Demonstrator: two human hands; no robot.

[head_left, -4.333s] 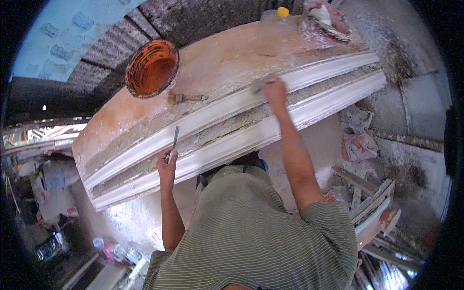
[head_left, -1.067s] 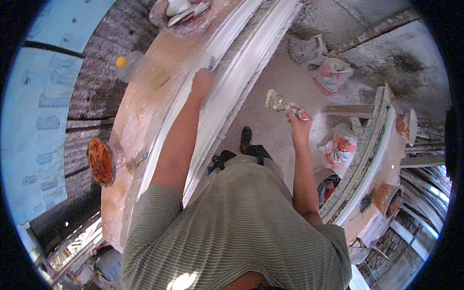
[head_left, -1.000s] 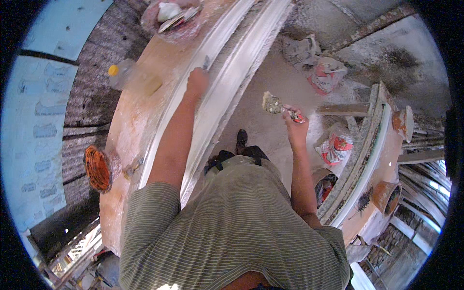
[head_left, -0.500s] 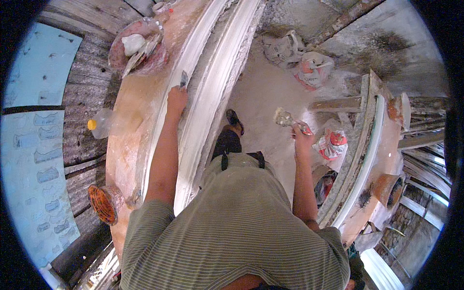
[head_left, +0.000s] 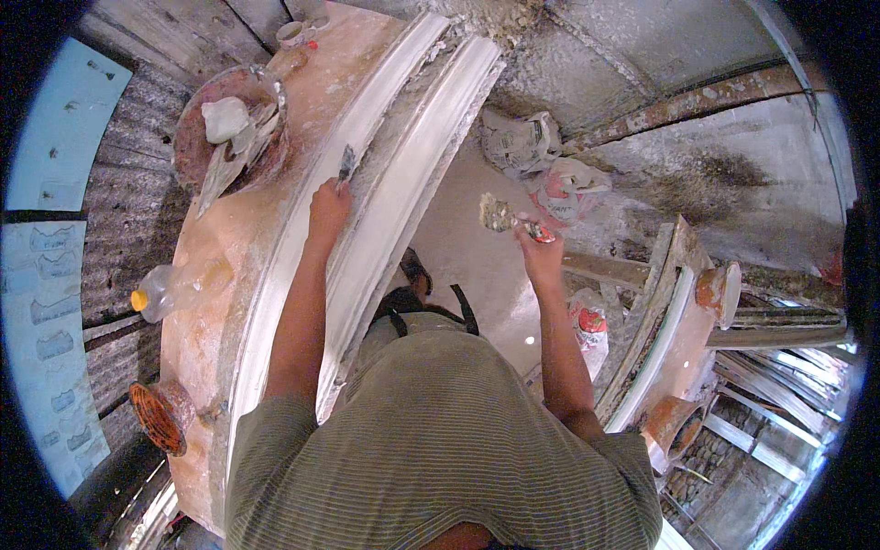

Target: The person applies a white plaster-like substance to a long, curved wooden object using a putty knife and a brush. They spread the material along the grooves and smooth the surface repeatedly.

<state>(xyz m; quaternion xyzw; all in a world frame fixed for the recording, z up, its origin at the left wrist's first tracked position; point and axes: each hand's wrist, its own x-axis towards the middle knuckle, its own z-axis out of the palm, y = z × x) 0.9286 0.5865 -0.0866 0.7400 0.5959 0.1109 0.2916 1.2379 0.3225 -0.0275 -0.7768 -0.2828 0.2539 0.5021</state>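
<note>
On the worktop (head_left: 215,252), has two white mouldings (head_left: 405,179) laid apart, apparently for access. Holds a brush (head_left: 496,213) in the closed right grip (head_left: 542,254), probably to clear both. Holds a small scraper (head_left: 346,162) in the closed left grip (head_left: 329,205), at the left-hand moulding.

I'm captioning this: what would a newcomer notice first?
Probably the two long, curved white strips along the bench, left of centre. The left hand holds a small flat tool at the left strip, while the right hand holds a caked brush-like tool over the floor. The orange bucket at lower left stands out too.
</note>
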